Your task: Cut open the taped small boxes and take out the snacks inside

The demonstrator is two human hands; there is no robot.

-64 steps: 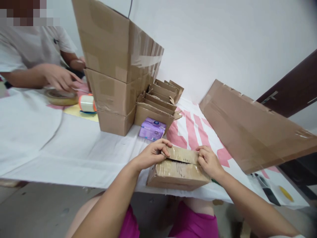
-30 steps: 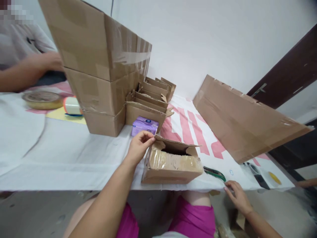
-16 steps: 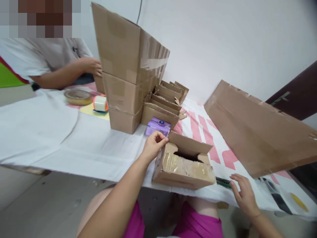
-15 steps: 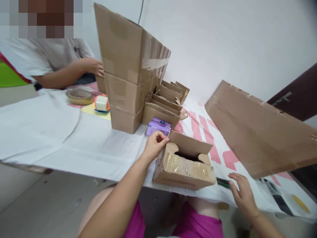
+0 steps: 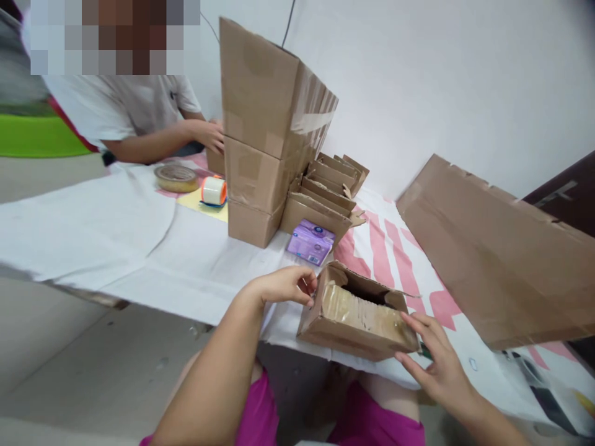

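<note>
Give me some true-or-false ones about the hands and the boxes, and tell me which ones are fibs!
1. The left hand and the right hand are at opposite ends of the small box. True.
2. The small box is completely closed. False: its back flap is up and a dark gap shows.
3. A purple packet lies on the table. True.
4. The right hand holds the purple packet. False: the purple packet is apart from both hands.
5. The tall stack is three boxes high at its near end. True.
6. The tall stack rests on the small box. False: it stands apart, on the table.
</note>
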